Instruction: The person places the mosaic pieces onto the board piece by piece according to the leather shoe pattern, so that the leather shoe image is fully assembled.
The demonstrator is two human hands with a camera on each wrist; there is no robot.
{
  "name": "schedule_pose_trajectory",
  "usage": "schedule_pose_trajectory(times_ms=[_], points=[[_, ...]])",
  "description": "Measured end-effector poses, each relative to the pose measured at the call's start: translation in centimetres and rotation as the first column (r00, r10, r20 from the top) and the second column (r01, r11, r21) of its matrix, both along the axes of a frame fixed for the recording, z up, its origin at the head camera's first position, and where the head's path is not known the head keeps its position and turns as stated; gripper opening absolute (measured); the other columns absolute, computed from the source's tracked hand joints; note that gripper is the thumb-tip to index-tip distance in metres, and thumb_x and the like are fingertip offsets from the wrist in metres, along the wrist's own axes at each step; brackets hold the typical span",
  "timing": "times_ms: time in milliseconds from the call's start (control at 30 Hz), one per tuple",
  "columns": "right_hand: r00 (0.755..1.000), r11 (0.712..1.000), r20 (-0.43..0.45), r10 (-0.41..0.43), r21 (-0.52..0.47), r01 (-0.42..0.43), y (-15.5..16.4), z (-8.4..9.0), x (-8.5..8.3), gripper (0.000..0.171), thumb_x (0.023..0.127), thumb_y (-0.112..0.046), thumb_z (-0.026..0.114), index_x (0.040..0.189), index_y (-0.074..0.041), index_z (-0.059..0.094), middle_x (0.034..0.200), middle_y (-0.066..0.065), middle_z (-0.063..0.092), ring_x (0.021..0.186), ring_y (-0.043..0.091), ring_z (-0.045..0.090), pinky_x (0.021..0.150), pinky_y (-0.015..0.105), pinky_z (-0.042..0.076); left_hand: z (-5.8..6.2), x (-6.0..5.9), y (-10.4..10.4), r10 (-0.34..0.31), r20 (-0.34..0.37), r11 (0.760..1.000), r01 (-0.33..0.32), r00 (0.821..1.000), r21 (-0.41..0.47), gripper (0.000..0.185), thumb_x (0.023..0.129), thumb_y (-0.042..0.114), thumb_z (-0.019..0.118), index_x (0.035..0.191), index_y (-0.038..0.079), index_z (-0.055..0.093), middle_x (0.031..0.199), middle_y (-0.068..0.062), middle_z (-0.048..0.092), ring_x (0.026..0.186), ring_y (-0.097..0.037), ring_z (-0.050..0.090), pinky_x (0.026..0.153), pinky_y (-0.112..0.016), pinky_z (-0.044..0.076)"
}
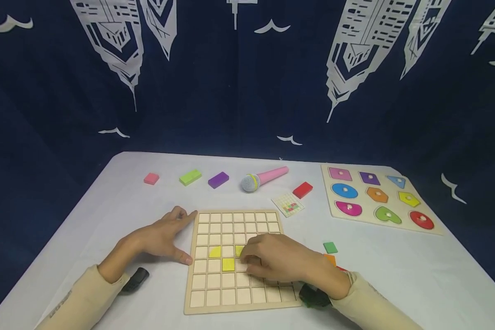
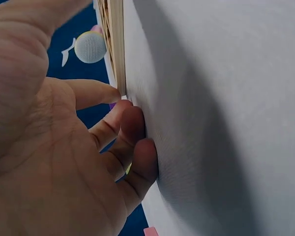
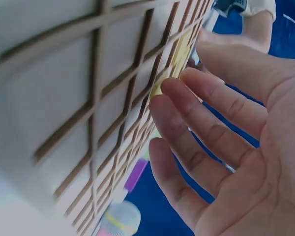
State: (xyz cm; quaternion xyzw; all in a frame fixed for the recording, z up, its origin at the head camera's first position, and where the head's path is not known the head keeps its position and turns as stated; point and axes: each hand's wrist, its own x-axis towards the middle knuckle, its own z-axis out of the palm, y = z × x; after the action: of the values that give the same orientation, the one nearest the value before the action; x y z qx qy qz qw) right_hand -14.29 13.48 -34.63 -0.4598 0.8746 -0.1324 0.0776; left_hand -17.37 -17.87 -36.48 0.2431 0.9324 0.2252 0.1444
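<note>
Head view is showing the right hand [image 1: 278, 262] lying flat on the grid board [image 1: 236, 293], fingers straight and released, fingertips touching a yellow piece [image 1: 240, 250] near the board's middle. Left hand [image 1: 165, 237] is bracing the board's left edge, fingers spread and relaxed, grasping nothing. A microphone [image 1: 265, 178] is lying behind the board.
</note>
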Motion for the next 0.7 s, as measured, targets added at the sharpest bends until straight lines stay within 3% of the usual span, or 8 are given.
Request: schedule_pose_trajectory(times_ms=[167,333,533,700], points=[[0.994,0.998,0.091,-0.068,0.021,0.067,2.4,0.7,-0.3,0.023,0.091,-0.022,0.073,0.114,-0.018,0.075,0.109,-0.011,0.071,0.098,0.002,0.063,0.088,0.028,0.053,-0.2,0.1,0.3,-0.009,-0.010,1.000,0.008,1.000,-0.005,0.136,0.055,0.058,0.092,0.156,-0.004,0.025,0.131,-0.013,0.039,0.114,-0.027,0.043,0.098,-0.048,0.043],[0.972,0.986,0.163,-0.169,0.040,0.165,5.7,1.5,-1.1,0.031,0.087,-0.023,0.078,0.117,-0.016,0.073,0.107,-0.012,0.069,0.094,0.004,0.061,0.087,0.029,0.053,-0.4,0.2,0.5,0.005,-0.014,1.000,-0.006,1.000,-0.020,0.138,0.053,0.057,0.093,0.156,-0.004,0.025,0.133,-0.014,0.039,0.115,-0.027,0.043,0.100,-0.049,0.043],[0.917,0.948,0.243,-0.317,0.089,0.305,9.8,1.2,-2.4,0.038,0.084,-0.025,0.081,0.119,-0.018,0.072,0.109,-0.013,0.069,0.095,0.008,0.061,0.089,0.035,0.053,-0.4,0.2,0.5,0.012,-0.013,1.000,-0.012,1.000,-0.028,0.138,0.053,0.057,0.093,0.156,-0.003,0.025,0.134,-0.014,0.038,0.115,-0.027,0.043,0.099,-0.048,0.043],[0.874,0.924,0.302,-0.381,0.102,0.368,12.6,0.9,-3.2,0.030,0.078,-0.022,0.086,0.105,-0.021,0.074,0.102,-0.009,0.069,0.094,0.013,0.062,0.085,0.033,0.054,-0.3,0.2,0.5,0.008,-0.014,1.000,-0.008,1.000,-0.023,0.138,0.053,0.057,0.093,0.156,-0.003,0.025,0.134,-0.014,0.038,0.115,-0.027,0.043,0.099,-0.048,0.044]])
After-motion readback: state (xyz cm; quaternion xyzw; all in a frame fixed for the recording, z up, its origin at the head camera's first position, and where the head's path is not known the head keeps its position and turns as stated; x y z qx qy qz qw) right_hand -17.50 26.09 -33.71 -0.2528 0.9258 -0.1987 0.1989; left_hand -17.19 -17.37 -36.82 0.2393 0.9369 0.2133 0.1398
